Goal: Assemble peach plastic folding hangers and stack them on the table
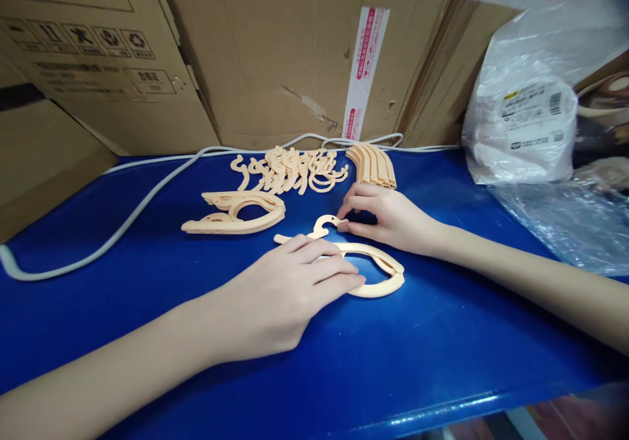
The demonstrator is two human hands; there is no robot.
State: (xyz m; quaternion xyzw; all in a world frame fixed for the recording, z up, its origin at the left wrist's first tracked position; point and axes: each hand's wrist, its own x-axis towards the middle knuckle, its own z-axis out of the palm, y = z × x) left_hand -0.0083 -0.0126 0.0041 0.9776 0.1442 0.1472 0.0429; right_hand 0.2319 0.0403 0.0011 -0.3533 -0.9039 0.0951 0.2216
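Observation:
Between my hands on the blue table lies a cream plastic folding hanger [388, 287], its curved arms forming a loop. My left hand [280, 296] is closed over its left part, fingers pressing it from above and covering much of it. Just beyond, my right hand [388, 217] pinches the end of a small cream hanger hook [322, 224] between thumb and fingertips. The hook is close to the hanger's upper edge; whether they touch I cannot tell. Farther left, several folded hangers [268, 220] lie stacked together.
Toward the back is a pile of loose hooks [282, 171], beside a stack of curved hanger arms [371, 165]. A white cable [142, 207] runs along the back and left. Cardboard boxes [275, 54] wall off the rear. Plastic-wrapped goods [521, 126] sit at the right.

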